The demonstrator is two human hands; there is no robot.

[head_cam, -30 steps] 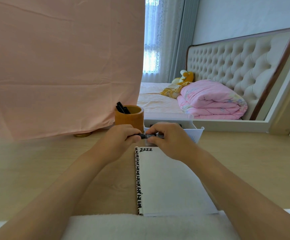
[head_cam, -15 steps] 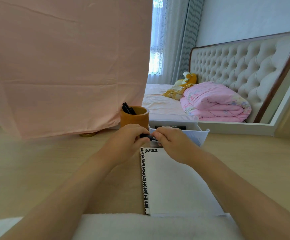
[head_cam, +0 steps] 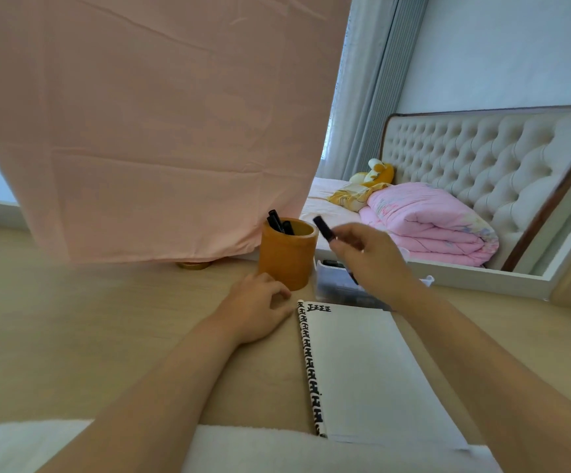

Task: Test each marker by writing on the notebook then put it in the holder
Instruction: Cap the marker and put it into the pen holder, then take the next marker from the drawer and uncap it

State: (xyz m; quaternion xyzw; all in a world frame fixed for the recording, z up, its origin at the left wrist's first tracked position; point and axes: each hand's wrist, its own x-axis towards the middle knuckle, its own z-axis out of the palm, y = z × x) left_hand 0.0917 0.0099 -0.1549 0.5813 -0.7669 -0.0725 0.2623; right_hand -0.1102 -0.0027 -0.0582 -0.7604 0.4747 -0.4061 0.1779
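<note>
A right hand [head_cam: 373,257] keeps a pinching grip on a black marker [head_cam: 323,227], raised just beside the rim of the orange holder [head_cam: 287,257] near the tabletop's [head_cam: 106,319] far edge. The left hand [head_cam: 256,308], its grip loosely curled and empty, rests beside the notebook [head_cam: 362,370].

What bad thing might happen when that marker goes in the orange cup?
The marker in the right hand is tilted just beside the holder, so it might knock the rim and bounce out. The markers already inside lean to one side and could get in its way.
</note>
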